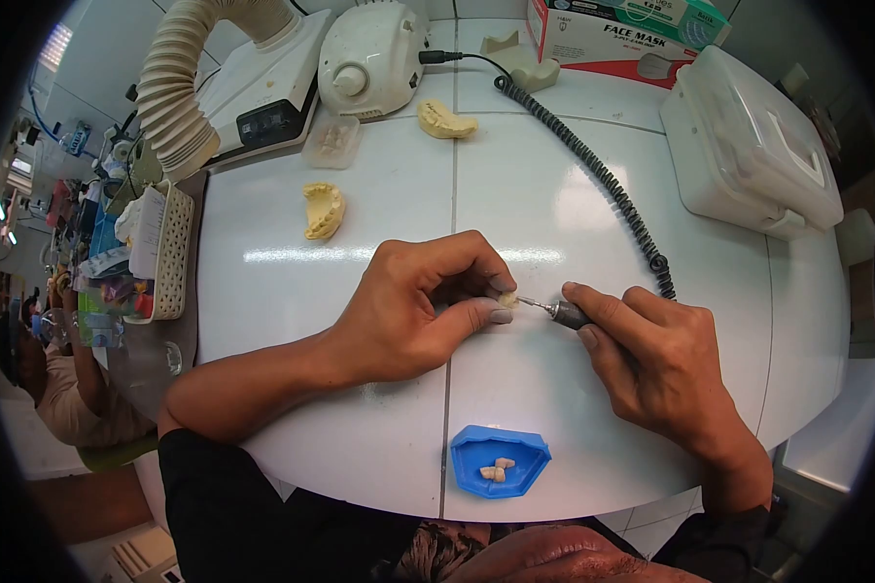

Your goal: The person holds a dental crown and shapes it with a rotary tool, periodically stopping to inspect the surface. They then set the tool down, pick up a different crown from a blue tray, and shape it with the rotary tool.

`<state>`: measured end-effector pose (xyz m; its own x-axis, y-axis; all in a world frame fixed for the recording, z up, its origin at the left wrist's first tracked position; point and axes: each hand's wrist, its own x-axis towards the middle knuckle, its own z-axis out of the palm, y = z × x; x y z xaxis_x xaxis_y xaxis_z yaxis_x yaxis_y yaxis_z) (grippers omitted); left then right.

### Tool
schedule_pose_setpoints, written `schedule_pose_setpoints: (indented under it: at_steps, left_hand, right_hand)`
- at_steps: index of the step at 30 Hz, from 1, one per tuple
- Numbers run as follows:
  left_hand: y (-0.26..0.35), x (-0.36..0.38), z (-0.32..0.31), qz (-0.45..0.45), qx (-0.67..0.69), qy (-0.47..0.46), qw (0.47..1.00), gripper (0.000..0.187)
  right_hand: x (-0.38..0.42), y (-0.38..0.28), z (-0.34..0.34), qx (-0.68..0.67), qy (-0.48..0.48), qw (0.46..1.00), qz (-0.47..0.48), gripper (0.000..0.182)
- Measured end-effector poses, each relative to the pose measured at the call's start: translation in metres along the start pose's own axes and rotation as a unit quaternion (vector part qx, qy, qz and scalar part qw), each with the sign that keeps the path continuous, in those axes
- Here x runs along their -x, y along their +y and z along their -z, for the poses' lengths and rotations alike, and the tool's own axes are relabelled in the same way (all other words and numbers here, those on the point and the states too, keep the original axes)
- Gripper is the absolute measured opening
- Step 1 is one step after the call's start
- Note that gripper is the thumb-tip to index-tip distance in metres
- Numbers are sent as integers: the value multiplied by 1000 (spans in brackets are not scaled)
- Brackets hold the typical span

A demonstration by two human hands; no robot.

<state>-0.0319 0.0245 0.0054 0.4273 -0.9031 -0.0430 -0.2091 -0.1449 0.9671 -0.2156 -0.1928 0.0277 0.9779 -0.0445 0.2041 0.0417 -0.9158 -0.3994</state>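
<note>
Between the thumb and fingers of my left hand (423, 306) is a small cream-coloured dental piece (508, 300). My right hand (656, 360) grips a dark rotary handpiece (570, 315), whose thin metal bit points left and meets the piece or nearly so. A black coiled cord (593, 160) runs from the white control unit (371, 60) down behind my right hand. Nearer to me, a blue tray (465, 474) holds a few small tooth-coloured pieces (497, 470). Two yellowish dental casts (324, 211) (446, 120) lie beyond my left hand.
A ribbed hose (175, 97) hangs at the back left, near a small clear box (332, 142). A white basket (172, 253) stands left. The back right has a face mask box (603, 44) and a white lidded case (749, 146). Another person (78, 389) sits far left.
</note>
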Motion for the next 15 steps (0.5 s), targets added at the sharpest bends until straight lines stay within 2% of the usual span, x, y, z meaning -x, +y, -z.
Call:
schedule_pose_setpoints:
  at_steps: [15]
  left_hand:
    - [0,0,0,1,-6,0,1000,18]
  right_hand:
    - [0,0,1,-5,-3,1000,-3,33]
